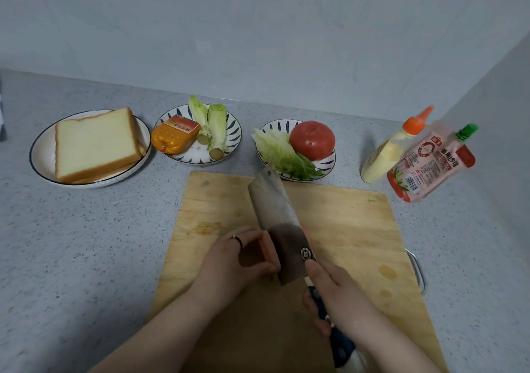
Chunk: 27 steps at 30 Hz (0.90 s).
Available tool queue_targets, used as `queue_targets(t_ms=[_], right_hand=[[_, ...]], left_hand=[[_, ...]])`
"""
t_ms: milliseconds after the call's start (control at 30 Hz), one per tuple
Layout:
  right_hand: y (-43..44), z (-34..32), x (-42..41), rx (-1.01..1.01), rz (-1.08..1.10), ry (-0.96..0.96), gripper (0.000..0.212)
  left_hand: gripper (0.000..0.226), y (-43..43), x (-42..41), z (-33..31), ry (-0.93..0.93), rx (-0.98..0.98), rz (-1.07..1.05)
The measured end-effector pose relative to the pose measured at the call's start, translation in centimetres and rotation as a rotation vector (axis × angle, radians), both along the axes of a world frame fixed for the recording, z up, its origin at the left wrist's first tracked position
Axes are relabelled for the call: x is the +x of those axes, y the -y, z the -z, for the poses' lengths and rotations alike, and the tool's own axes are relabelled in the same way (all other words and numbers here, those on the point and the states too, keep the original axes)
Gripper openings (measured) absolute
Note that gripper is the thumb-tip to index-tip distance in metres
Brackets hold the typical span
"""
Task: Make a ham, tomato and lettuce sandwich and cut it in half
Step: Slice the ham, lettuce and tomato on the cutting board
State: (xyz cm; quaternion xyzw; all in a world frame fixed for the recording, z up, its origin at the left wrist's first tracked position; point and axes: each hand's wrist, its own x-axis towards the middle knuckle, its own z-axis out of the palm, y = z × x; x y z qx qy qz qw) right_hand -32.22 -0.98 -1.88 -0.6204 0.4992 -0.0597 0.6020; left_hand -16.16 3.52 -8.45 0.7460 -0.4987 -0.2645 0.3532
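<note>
- The left grip [235, 260] is curled round the ham block [272, 249], with the forearm angled in from 7 o'clock.
- The right grip [335, 295] is clenched on the cleaver [269, 200] handle, from 5 o'clock.
- The ham block is held mid cutting board [344, 229], with the blade set against it.

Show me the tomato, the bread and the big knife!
tomato [312, 140], head view, middle of its red skin.
bread [94, 146], head view, top face of the top slice.
knife [271, 200], head view, flat of the bare blade.
</note>
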Motion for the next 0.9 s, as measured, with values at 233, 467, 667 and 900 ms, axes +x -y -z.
queue_targets(t_ms=[233, 467, 667, 900], right_hand=[[-0.3, -0.4, -0.3, -0.245, 0.005, 0.024, 0.028], [-0.8, -1.9, -0.1, -0.177, 0.01, 0.021, 0.026], [-1.0, -2.1, -0.2, -0.162, -0.009, -0.004, 0.021], [-1.4, -1.8, 0.2, -0.203, -0.027, -0.085, 0.031]], left_hand=[[0.063, 0.2, -0.1, -0.2, 0.038, 0.022, 0.0], [0.039, 0.0, -0.4, -0.2, 0.049, -0.037, -0.053], [0.019, 0.2, -0.5, -0.6, 0.062, 0.001, -0.177], [0.042, 1.4, -0.2, -1.5, 0.207, 0.247, 0.027]])
